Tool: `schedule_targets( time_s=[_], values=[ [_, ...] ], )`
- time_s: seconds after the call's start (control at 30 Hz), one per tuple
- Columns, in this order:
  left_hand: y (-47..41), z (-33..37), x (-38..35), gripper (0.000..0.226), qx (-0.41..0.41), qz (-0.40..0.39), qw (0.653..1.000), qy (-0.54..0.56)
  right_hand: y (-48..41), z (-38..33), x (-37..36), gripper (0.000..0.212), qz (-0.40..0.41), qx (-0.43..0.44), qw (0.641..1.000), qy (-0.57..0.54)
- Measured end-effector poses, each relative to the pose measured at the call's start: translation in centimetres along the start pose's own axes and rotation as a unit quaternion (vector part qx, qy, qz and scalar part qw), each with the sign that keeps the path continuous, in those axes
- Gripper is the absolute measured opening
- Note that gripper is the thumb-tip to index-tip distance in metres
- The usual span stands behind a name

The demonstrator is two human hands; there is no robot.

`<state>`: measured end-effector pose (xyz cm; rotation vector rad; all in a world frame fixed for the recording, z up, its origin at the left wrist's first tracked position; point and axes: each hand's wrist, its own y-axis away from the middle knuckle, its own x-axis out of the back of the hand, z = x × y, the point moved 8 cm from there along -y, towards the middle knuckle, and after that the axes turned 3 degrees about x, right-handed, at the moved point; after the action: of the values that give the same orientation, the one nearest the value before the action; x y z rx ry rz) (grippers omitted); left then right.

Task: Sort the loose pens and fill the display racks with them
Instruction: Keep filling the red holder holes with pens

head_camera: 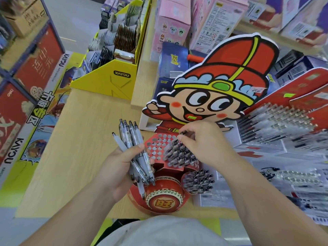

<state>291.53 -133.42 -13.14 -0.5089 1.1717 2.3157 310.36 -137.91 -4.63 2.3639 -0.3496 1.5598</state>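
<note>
the left hand (122, 167) grips a bundle of loose pens (134, 153), fingers curled round them. the right hand (200, 144) pinches one pen (184, 133) over the red perforated rack (158, 146) on the worktop (79, 157).

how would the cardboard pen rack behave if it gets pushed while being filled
Probably light and easy to shove: the rack looks like thin printed cardboard. The tall cutout behind it likely makes it top-heavy, so a firm push may tip it. It would probably flex where the right hand pinches a pen into it.
</note>
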Motion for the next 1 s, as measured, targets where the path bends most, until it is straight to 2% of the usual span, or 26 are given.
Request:
schedule_targets(
  time_s=[0.2,0.6,0.7,1.0],
  values=[
    [0.1,0.4,-0.1,0.015,-0.006,-0.002,1.000,0.005,-0.9,0.2,-2.1,0.022,-0.089,-0.019,0.995,-0.051],
    [0.0,0.3,-0.2,0.013,-0.007,-0.011,1.000,0.010,-1.9,-0.1,-2.4,0.019,-0.152,-0.022,0.988,-0.023],
    [0.1,0.4,-0.5,0.019,-0.007,-0.022,1.000,0.009,-1.8,-0.1,-2.3,0.021,-0.174,-0.019,0.984,-0.017],
    [0.2,0.3,-0.7,0.021,-0.012,-0.026,1.000,0.001,-1.4,0.0,-1.4,0.005,-0.106,-0.017,0.991,-0.082]
  ],
)
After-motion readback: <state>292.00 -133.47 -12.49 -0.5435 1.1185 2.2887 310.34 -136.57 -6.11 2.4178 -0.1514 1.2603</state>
